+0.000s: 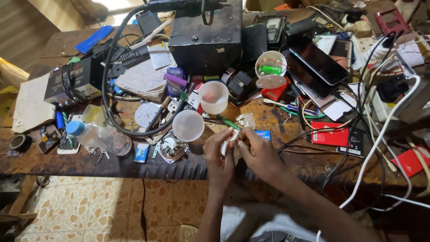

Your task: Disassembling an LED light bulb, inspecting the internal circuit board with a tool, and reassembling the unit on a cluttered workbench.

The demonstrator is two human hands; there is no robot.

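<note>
My left hand (218, 154) and my right hand (258, 152) meet over the front edge of a cluttered wooden workbench (148, 166). Together they pinch a small white part (229, 139) between their fingertips; its exact shape is hidden by my fingers. Just beyond my hands lie a green-handled screwdriver (229, 122), a small silvery circuit piece (246, 120) and a little blue card (263, 134). A frosted bulb dome (188, 125) and a white bulb housing (214, 96) stand to the left of my hands.
A black metal box (206, 38) stands at the back. Phones (320, 62), red battery packs (333, 134), a plastic bottle (96, 136), a power supply unit (74, 80) and tangled black and white cables (376, 130) crowd the bench. Tiled floor (98, 210) lies below.
</note>
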